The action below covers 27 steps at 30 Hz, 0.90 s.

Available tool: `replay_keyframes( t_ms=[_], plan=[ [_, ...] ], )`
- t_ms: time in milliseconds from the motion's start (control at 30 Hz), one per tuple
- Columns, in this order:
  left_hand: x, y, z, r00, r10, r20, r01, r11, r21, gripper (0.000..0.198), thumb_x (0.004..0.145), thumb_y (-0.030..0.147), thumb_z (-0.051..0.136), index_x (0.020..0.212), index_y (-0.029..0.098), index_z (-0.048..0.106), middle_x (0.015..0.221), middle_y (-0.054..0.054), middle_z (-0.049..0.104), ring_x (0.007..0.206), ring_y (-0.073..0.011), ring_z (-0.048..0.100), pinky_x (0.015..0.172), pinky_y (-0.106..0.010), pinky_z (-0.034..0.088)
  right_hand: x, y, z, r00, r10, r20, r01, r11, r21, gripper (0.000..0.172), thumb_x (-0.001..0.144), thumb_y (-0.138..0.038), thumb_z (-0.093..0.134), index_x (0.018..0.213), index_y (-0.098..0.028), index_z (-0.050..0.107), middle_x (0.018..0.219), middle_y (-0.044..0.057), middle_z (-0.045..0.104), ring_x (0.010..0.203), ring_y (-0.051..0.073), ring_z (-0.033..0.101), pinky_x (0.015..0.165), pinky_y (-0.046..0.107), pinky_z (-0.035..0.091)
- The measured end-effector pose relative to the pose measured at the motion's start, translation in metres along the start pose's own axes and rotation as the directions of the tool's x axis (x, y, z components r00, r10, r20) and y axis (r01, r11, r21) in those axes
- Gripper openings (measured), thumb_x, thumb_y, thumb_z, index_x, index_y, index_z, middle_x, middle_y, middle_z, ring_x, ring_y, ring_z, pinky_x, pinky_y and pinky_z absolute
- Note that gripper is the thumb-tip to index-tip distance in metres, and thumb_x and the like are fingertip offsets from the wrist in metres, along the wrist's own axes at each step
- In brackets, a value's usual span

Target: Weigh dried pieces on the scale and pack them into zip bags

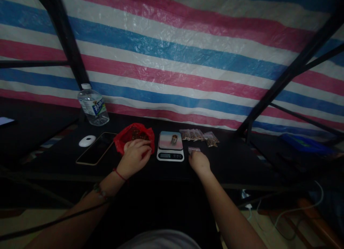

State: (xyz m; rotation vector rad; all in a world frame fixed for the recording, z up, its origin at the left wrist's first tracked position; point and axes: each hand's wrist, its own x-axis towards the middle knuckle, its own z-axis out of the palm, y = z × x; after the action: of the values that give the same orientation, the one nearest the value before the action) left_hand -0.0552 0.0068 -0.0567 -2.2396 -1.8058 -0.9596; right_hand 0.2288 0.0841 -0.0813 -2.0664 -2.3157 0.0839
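Pinched in the fingers of the right hand [199,162] is a small sachet [194,149], its far end left showing beside the scale [171,156], toward the front edge of the table [231,163]. The left hand [135,156] is held over the near side of the red bag [119,140], its fingers loosely bent; whether anything is gripped by them cannot be told. Brown bits [137,133] can be seen inside the bag's open mouth. A red cord [119,174] and a beaded bracelet [100,191] are worn on the left arm.

Between the two hands, the scale is set with its display turned to the front edge; the reading cannot be made out. A small cup [174,139] is stood on its plate, right of the middle. Toward the back edge, right of the scale, filled sachets [192,135] are laid in an overlapping row, with another [211,139] placed at the row's right end.

Left of the red bag, a phone [96,148] is laid flat, with a white oval object [87,141] just beside it. Near the back left corner, a clear bottle [93,105] is stood upright.
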Motion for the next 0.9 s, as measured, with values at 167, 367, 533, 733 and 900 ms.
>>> replay_keyframes(
  t_ms=[167, 367, 533, 733, 900],
  plan=[
    [-0.002, 0.004, 0.002, 0.999, -0.002, 0.051, 0.004, 0.999, -0.05, 0.018, 0.081, 0.03, 0.055, 0.083, 0.027, 0.072, 0.114, -0.004, 0.069, 0.11, -0.0286, 0.055, 0.097, -0.049, 0.032, 0.003, 0.004, -0.007, 1.0, -0.01, 0.011, 0.009, 0.999, 0.051, 0.029, 0.086, -0.027, 0.047, 0.09, -0.013, 0.071, 0.092, 0.019, 0.071, 0.089, 0.028, 0.069, 0.075, 0.035, 0.049],
    [0.0, 0.006, -0.003, 0.998, 0.002, 0.058, 0.006, 0.992, -0.127, 0.017, 0.081, 0.03, 0.056, 0.082, 0.027, 0.072, 0.109, -0.003, 0.071, 0.109, -0.0273, 0.057, 0.096, -0.047, 0.037, 0.006, 0.023, -0.03, 0.995, 0.076, -0.063, -0.066, 0.986, 0.155, 0.026, 0.086, -0.023, 0.047, 0.091, -0.017, 0.071, 0.091, 0.014, 0.072, 0.086, 0.024, 0.068, 0.073, 0.03, 0.046],
    [0.001, 0.011, -0.013, 0.994, 0.101, 0.033, -0.084, 0.94, -0.331, 0.02, 0.085, 0.031, 0.054, 0.096, 0.023, 0.07, 0.108, -0.006, 0.07, 0.105, -0.0231, 0.06, 0.096, -0.04, 0.042, -0.015, 0.019, -0.077, 0.939, -0.147, -0.31, 0.267, 0.882, 0.389, 0.024, 0.09, -0.026, 0.045, 0.087, -0.019, 0.068, 0.081, 0.007, 0.07, 0.077, 0.019, 0.064, 0.071, 0.027, 0.045],
    [-0.008, 0.03, -0.023, 0.924, 0.23, 0.305, 0.033, 0.747, -0.664, 0.035, 0.083, 0.033, 0.06, 0.115, 0.02, 0.062, 0.096, -0.005, 0.071, 0.081, -0.0167, 0.065, 0.073, -0.027, 0.051, -0.057, -0.043, -0.102, 0.743, -0.623, -0.244, 0.622, 0.509, 0.595, 0.022, 0.089, -0.021, 0.046, 0.09, -0.023, 0.067, 0.082, 0.0, 0.068, 0.074, 0.015, 0.062, 0.069, 0.024, 0.045],
    [-0.01, 0.033, -0.028, 0.855, 0.208, 0.474, 0.217, 0.687, -0.693, 0.023, 0.084, 0.035, 0.057, 0.075, 0.015, 0.067, 0.065, -0.001, 0.066, 0.056, -0.0113, 0.059, 0.055, -0.021, 0.044, -0.057, -0.067, -0.076, 0.754, -0.599, -0.267, 0.609, 0.487, 0.626, 0.021, 0.088, -0.018, 0.048, 0.091, -0.023, 0.068, 0.086, 0.001, 0.069, 0.078, 0.016, 0.063, 0.073, 0.026, 0.047]
  ],
)
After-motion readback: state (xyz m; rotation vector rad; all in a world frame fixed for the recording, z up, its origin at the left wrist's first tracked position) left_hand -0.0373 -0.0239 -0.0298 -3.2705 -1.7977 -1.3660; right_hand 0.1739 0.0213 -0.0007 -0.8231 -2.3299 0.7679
